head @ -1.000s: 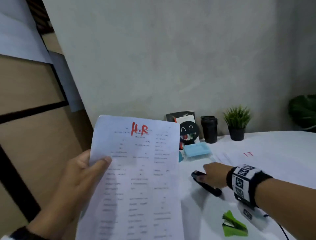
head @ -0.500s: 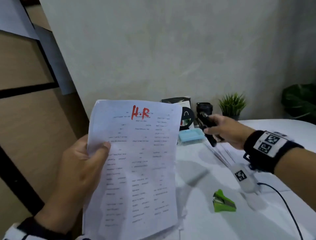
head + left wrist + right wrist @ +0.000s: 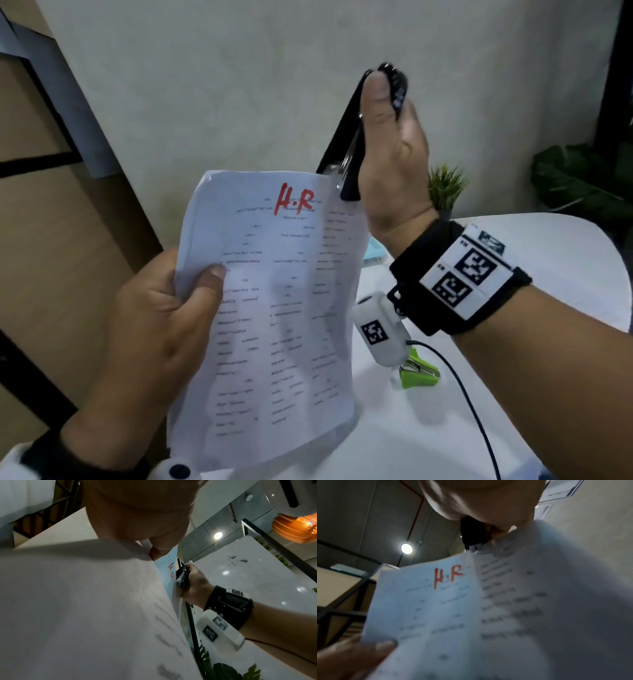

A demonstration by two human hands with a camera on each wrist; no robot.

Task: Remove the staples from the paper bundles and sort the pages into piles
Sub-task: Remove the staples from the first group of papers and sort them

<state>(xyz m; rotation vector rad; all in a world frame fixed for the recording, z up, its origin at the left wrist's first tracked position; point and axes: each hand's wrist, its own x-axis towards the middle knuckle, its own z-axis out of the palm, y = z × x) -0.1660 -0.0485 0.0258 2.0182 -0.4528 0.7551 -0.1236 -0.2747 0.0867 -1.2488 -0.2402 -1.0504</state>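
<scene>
A stapled paper bundle (image 3: 274, 308) marked "H.R" in red is held upright in front of me. My left hand (image 3: 205, 277) grips its left edge, thumb on the front page. My right hand (image 3: 383, 89) grips a black stapler (image 3: 346, 144), pointing down with its mouth at the bundle's top right corner. The left wrist view shows the stapler (image 3: 182, 577) against the edge of the bundle (image 3: 85, 601). In the right wrist view the stapler (image 3: 472, 535) touches the top of the bundle (image 3: 471, 608). A green staple remover (image 3: 419, 371) lies on the white table (image 3: 513, 246), below my right wrist.
A small potted plant (image 3: 445, 186) stands at the back of the table by the grey wall. A light blue box (image 3: 375, 253) shows behind the bundle. A larger dark plant (image 3: 575, 185) sits at the far right. Wooden panels fill the left side.
My right hand picked the black stapler up off the table and carried it up to the bundle's top right corner. My left hand kept holding the bundle, now closer to me.
</scene>
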